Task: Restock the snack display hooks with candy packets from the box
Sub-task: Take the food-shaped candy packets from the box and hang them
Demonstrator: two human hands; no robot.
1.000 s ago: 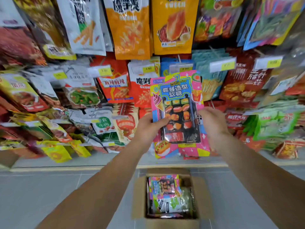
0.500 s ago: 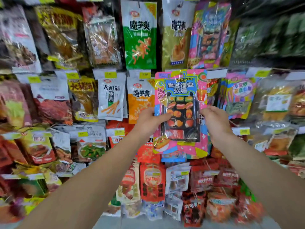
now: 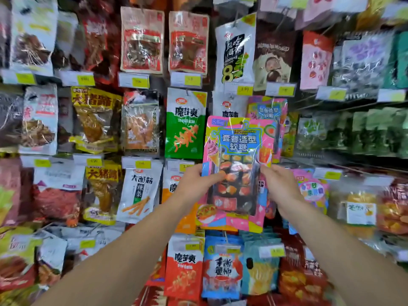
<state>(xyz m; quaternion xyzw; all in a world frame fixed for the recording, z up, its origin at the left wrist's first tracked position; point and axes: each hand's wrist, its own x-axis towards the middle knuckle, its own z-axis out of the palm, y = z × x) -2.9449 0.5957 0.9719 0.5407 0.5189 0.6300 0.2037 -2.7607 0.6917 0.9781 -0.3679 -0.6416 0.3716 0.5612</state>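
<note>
Item: candy packet (image 3: 237, 173), one unit, flat pink-and-blue card-style pouch with a clear window showing small moulded sweets in a dark tray. Location: held upright in mid-air, in front of the hanging display, just below and left of a matching packet (image 3: 268, 111) already on its hook. Hang hole (image 3: 241, 123) visible at top centre, not yet on any hook.

Handling, by appearance: light; glossy film likely slick under the fingers; backing seems stiff enough to keep flat, while the window area probably dents if squeezed (best left alone). Suggested hold: the two side edges at mid-height, leaving the top free for the hook.

Hold at present: left hand (image 3: 194, 184) grips the left edge, thumb across the front; right hand (image 3: 280, 186) grips the right edge, fingers curled behind.

Surroundings: green snack bag (image 3: 186, 124) to the left; yellow price tags (image 3: 244, 90) above; the box is out of view.
</note>
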